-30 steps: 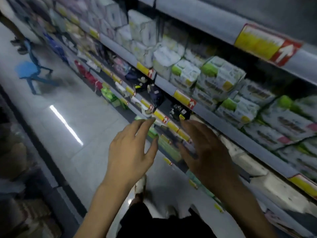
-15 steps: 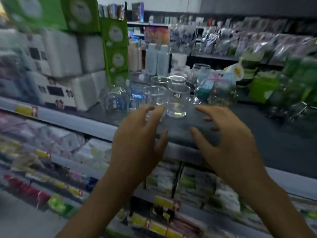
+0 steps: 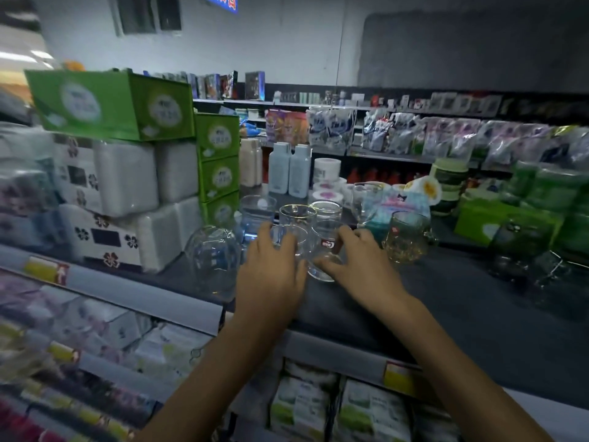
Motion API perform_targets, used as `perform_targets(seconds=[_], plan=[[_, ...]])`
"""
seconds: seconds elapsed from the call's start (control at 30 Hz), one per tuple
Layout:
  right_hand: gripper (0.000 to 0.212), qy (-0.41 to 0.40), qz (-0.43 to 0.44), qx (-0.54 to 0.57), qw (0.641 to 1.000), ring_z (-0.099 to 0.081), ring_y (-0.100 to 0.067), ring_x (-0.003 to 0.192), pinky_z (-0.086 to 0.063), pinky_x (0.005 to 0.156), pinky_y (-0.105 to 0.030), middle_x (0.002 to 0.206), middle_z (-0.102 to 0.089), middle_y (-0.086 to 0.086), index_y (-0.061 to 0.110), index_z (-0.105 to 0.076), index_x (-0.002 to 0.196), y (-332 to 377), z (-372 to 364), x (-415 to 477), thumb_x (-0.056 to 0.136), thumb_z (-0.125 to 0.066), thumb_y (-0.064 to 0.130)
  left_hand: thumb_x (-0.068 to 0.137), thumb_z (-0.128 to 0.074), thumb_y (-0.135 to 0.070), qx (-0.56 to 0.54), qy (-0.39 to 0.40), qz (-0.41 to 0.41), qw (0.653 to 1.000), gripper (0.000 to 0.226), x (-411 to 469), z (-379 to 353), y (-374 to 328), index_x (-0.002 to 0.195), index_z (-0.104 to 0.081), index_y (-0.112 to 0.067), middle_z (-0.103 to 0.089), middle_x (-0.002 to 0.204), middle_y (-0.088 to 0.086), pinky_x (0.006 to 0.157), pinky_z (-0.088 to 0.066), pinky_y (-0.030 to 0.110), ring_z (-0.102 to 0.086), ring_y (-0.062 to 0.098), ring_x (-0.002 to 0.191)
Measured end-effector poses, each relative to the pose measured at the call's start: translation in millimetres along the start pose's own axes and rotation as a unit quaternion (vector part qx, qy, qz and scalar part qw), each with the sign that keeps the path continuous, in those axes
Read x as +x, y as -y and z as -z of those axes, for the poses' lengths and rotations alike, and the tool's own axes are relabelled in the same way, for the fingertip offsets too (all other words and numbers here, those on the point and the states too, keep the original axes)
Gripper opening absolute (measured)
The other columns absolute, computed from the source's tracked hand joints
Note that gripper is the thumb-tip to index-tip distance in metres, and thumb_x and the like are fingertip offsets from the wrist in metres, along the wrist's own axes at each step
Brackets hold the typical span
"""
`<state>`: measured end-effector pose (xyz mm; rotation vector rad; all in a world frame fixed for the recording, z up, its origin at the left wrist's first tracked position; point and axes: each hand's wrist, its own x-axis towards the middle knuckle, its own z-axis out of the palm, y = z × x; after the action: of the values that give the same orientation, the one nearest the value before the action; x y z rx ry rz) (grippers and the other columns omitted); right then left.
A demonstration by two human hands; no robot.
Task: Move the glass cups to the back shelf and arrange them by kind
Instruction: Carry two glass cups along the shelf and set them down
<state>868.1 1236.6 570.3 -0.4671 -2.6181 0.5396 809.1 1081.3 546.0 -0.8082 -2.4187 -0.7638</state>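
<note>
- Blue sign (image 3: 220, 1) on the back wall: I see red characters, cut off by the top edge of the frame and not legible.
- Clear tumbler (image 3: 325, 250): red label with white lettering. I cannot read the word.
- Green-tinted mug (image 3: 404, 237): small red sticker, too small to read.
- Green cartons (image 3: 216, 135): white oval logo, print blurred.
- Shelf-edge tag (image 3: 47, 270): yellow field and a red block with a white up-arrow. No price is legible.

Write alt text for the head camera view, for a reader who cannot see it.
On a dark shelf, the right hand grips a clear glass cup with a red label while the left hand touches the cup beside it. More glasses stand behind; green boxes and white tissue packs sit left.
</note>
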Motion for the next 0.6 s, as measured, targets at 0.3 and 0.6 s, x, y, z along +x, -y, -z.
perform_targets(seconds=[0.3, 0.6], plan=[[0.044, -0.063, -0.005, 0.062, 0.996, -0.053, -0.017, 0.082, -0.035, 0.062, -0.028, 0.088, -0.056, 0.003, 0.023, -0.044, 0.076, -0.3, 5.6, -9.0, 0.080, -0.084, 0.041, 0.095, -0.072, -0.028, -0.150, -0.001, 0.025, 0.988, 0.015, -5.6, 11.9, 3.2, 0.089, -0.061, -0.020, -0.038, 0.153, 0.009, 0.087, -0.041, 0.033, -0.053, 0.029, 0.130], [0.029, -0.214, -0.005, 0.248, 0.945, -0.061, -0.014, 0.080, -0.048, 0.065, -0.028, 0.085, -0.062, 0.006, 0.024, -0.055, 0.088, -1.7, 64.6, -99.9, 0.085, -0.083, 0.031, 0.083, -0.076, -0.037, -0.350, -0.005, -0.074, 0.934, 0.013, -28.4, 35.5, -14.4, 0.076, -0.065, -0.034, -0.053, 0.132, 0.002, 0.097, -0.031, -0.001, -0.035, 0.000, 0.140]])
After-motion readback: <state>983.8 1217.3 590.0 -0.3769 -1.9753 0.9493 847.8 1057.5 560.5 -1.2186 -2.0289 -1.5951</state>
